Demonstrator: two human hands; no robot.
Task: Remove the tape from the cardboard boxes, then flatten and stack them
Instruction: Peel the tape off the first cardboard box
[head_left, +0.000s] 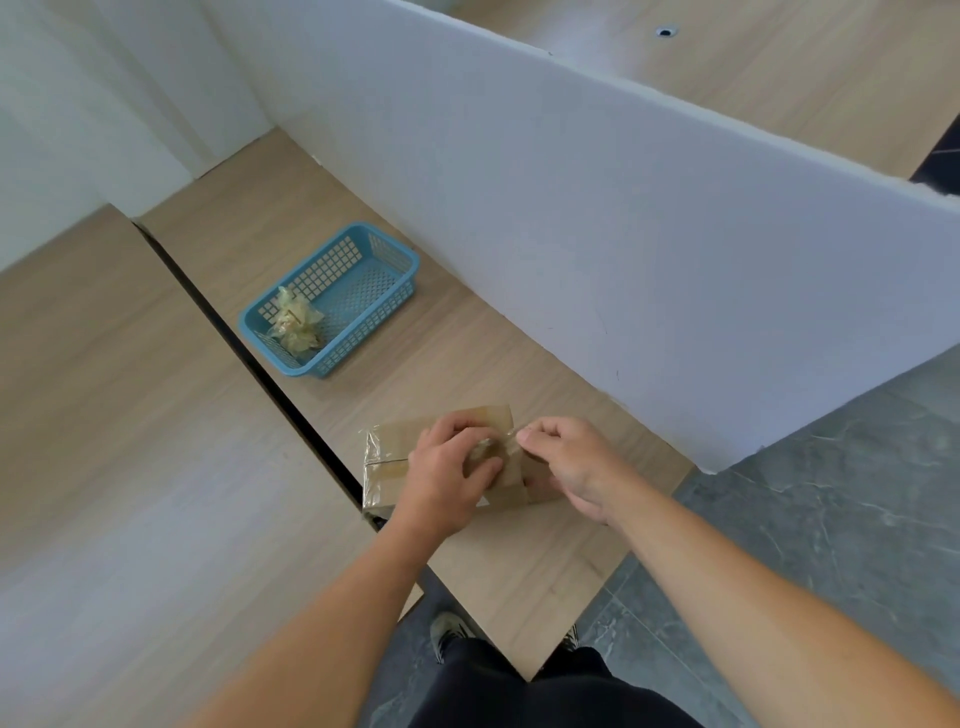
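Cardboard box (387, 467) sits on the wooden surface (467, 364), near the edge closest to the person & right under both hands. It's closed, w/ shiny clear tape wrapped over its left end and top.

Left hand (447, 473) lies on top of the box, fingers curled in, thumb tucked toward them; it holds a bunched-up bit of tape (501, 441) against the box top. From that bunch a thin clear strip runs to the right hand (569, 462), which pinches the strip's end btw thumb & forefinger, other fingers loosely curled. Strip is lifted off the cardboard, pulled fairly taut btw the 2 hands. How much of it is still stuck down can't be told, since the hands cover that part.

Further back & to the left on the same surface, well apart from the box: a blue plastic basket (363, 332) w/ latticed walls, holding a crumpled wad of used tape (296, 322) in its near-left corner.

White partition panel (623, 234) stands upright along the far side of the surface, just behind box & basket. Grey marbled floor (831, 493) shows at right; a shoe (449, 623) is visible below the surface edge. Both forearms bare
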